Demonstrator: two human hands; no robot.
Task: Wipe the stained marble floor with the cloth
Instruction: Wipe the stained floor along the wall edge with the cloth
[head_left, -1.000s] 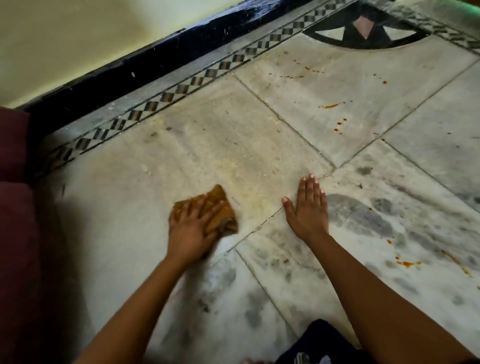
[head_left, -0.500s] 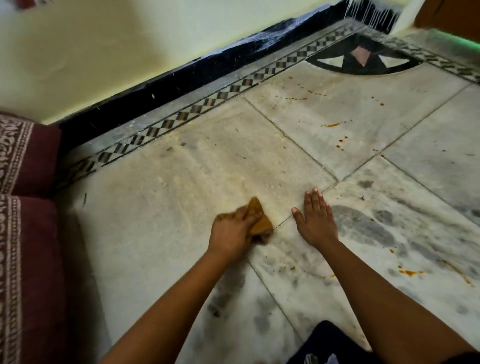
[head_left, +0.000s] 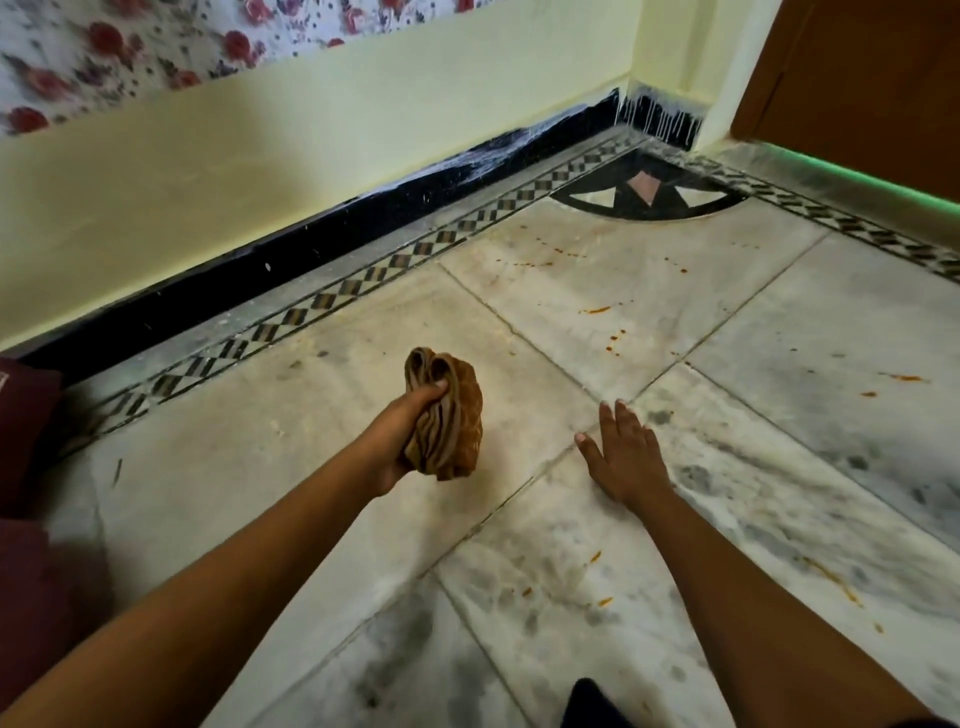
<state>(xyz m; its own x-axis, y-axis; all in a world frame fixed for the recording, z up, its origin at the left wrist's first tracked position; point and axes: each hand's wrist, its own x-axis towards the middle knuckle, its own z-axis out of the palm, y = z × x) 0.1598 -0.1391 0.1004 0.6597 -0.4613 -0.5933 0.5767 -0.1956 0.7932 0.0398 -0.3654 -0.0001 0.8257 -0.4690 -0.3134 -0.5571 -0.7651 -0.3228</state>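
Left hand (head_left: 400, 441) ours, arm stretched forward, fingers clenched round bunched brown cloth (head_left: 447, 415), cloth bulging right of palm; whether it touches floor, we cannot tell. Right hand (head_left: 623, 457) spread flat on marble floor (head_left: 234, 467), palm down, just right of cloth. Maroon cushion (head_left: 31, 571) bounds near left. Orange stains (head_left: 597, 310) dot slabs farther right. Checkered border (head_left: 363, 283) and black skirting (head_left: 311, 254) close far side; wide bare marble between.

Orange-brown cloth (head_left: 447, 421), orange-stained grey-white floor (head_left: 779, 332)
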